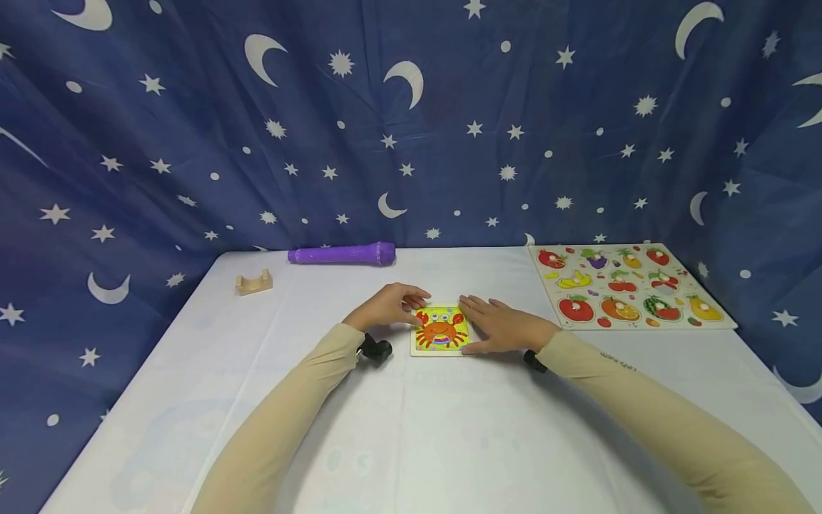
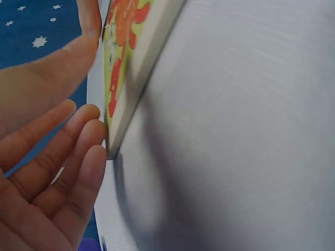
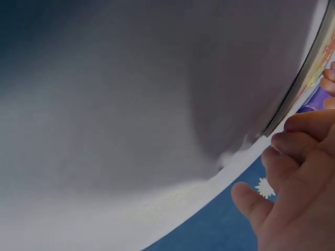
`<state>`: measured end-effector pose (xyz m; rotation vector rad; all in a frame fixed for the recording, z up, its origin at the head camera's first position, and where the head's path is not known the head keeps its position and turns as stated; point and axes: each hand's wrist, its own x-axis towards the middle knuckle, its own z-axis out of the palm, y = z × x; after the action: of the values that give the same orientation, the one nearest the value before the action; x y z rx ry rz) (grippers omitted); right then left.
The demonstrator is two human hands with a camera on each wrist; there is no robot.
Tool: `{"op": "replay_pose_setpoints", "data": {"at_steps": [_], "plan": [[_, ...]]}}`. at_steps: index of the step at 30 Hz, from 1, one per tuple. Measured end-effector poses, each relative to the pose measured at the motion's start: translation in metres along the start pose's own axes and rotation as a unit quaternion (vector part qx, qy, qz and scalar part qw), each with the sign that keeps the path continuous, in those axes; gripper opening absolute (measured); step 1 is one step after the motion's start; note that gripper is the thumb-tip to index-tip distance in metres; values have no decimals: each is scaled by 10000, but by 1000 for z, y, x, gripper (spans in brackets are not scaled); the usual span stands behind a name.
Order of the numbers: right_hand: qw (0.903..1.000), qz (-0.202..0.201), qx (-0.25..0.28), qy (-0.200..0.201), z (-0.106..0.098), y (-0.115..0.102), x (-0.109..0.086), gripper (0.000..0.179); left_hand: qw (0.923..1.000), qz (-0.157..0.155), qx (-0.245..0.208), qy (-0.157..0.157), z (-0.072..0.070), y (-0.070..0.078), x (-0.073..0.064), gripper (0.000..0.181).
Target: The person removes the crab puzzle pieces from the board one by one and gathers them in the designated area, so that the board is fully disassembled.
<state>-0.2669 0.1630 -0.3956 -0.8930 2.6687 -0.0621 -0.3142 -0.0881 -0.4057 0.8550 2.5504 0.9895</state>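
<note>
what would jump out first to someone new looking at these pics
Probably the dark blue curtain of white moons and stars behind the white table. Next, the bright crab picture mid-table, between the left hand and right hand. Then the colourful fruit board at the far right and the purple stick-like object along the back edge, left of centre.

Tan sleeves [image 1: 289, 407], one lettered, end near black wrist devices [image 1: 377, 350].
</note>
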Motion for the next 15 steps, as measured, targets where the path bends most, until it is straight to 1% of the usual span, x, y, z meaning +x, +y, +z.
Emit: {"op": "replay_pose_setpoints", "data": {"at_steps": [3, 7, 11, 15], "plan": [[10000, -26, 13, -24, 0, 1, 0, 96, 9999, -85, 13, -58, -1, 2, 0, 53], [10000, -21, 10, -86, 2, 2, 1, 96, 9997, -184, 161, -71, 0, 2, 1, 54], [9999, -21, -95, -53, 3, 3, 3, 97, 9994, -164, 301, -28, -1, 4, 2, 53], [9999, -15, -126, -37, 3, 4, 5, 98, 9992, -99, 372, -56, -1, 5, 3, 53]]}}
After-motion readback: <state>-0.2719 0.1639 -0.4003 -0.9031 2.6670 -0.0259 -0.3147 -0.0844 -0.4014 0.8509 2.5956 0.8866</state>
